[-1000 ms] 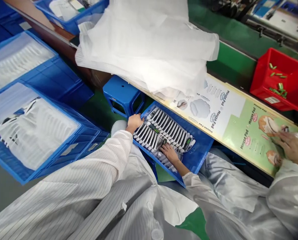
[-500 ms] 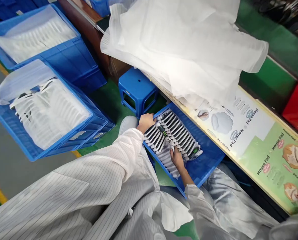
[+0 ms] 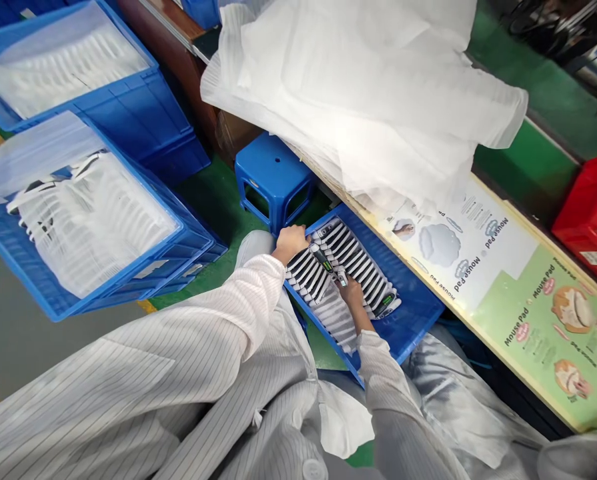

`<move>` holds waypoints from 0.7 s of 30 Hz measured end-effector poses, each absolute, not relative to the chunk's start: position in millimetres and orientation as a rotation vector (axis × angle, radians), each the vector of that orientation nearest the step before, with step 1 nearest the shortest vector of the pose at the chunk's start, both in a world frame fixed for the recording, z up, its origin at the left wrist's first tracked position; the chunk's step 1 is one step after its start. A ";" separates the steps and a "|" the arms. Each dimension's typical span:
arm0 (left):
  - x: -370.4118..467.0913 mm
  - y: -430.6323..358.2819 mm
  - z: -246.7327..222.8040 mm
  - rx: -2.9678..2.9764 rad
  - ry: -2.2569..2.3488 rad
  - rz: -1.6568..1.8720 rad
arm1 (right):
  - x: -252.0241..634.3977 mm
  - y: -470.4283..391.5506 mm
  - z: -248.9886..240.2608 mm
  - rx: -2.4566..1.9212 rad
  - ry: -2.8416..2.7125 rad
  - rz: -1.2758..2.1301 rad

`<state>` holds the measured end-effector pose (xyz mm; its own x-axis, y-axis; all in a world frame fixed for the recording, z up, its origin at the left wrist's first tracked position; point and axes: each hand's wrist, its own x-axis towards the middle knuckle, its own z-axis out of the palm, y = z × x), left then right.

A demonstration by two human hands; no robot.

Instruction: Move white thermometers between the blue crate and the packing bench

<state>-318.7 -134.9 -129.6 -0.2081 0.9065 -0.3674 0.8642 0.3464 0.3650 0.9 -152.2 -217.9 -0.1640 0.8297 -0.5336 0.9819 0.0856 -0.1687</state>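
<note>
A slim black-and-white piece with a green mark (image 3: 323,259) lies slantwise across rows of similar pieces (image 3: 358,263) in a blue bin (image 3: 413,327) at my knees. My right hand (image 3: 351,291) is closed on its near, white end. At the bin's far left corner is my left hand (image 3: 291,244), fingers curled down by the slanted piece's other end; whether they grip that piece or the bin's rim is hidden. Under my right wrist a translucent white sheet (image 3: 334,320) covers part of the pieces.
Two blue crates (image 3: 128,287) with white-wrapped pieces stand at left. A blue stool (image 3: 273,170) is beyond my bin. Along the right runs a table bearing white sheets (image 3: 358,87) and printed mouse pad sheets (image 3: 543,333). A red crate (image 3: 585,227) stands at far right.
My right hand has shifted slightly up and left over the rows, with the end of the piece in it. My left hand stays at the bin's corner. The view has moved a little.
</note>
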 end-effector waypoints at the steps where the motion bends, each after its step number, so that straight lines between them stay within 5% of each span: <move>1: -318.7 -134.9 -129.7 1.542 2.098 0.110 | -0.6 -150.3 -217.4 1.803 2.041 -0.737; 12: -316.9 -136.3 -124.5 1.529 2.136 0.127 | -30.5 -164.2 -192.4 2.002 1.849 -0.803; 18: -318.5 -132.6 -128.7 1.532 2.122 0.097 | 41.6 -194.0 -76.5 2.540 2.149 -1.060; 21: -319.9 -133.3 -132.2 1.535 2.126 0.059 | 95.1 -166.1 -2.4 2.993 2.228 -0.794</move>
<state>-319.9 -133.3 -132.2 -0.2288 0.8974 -0.3772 0.8752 0.3593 0.3240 95.1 -166.1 -2.4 0.3148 0.9463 0.0731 0.6869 -0.1740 -0.7056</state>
